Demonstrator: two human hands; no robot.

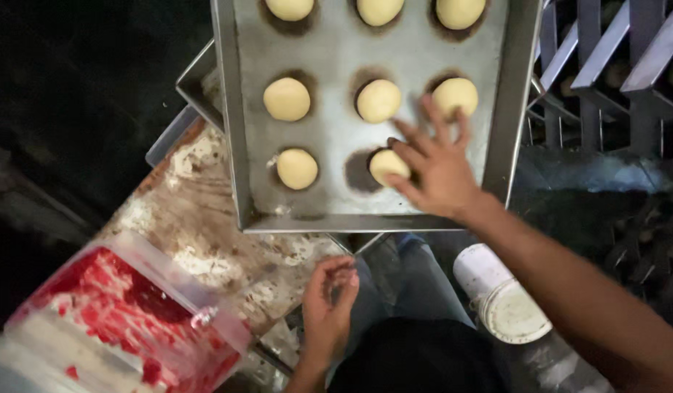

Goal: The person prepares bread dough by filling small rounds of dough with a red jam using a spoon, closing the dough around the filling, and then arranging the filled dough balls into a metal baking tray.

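The right hand [434, 171] lies flat over the lower right part of the metal baking tray [238, 145], fingers spread apart and stretched toward 11 o'clock. Its fingertips rest on a dough ball [387, 164] in the tray's nearest row, pressing or setting it rather than clasping it; the hand is open, with nothing closed inside it. The forearm runs off toward 4 o'clock.

The left hand [329, 302] hovers below the tray at about 6 o'clock, over the edge of a worn, flour-stained table [205, 233]. Its fingers are curled loosely inward with the tips drawn near the thumb; whether anything small sits between them cannot be told.

On the tray, other dough balls sit in rows of three, each on a dark greasy ring: one at [297, 168] to 9 o'clock of the touched ball, three in the row above at [287, 99], [378, 100] and [455, 96], the last just beyond the right hand's fingertips. More lie at the top edge.

At 8 o'clock stands a clear plastic tub [132, 320] smeared with red filling. At 4 o'clock a white bucket [500, 295] rests on the floor. A metal rack [606, 73] stands at 2 o'clock.

The touched dough ball is roundish, with no clear long axis; the tray's long side runs from 6 to 12 o'clock.
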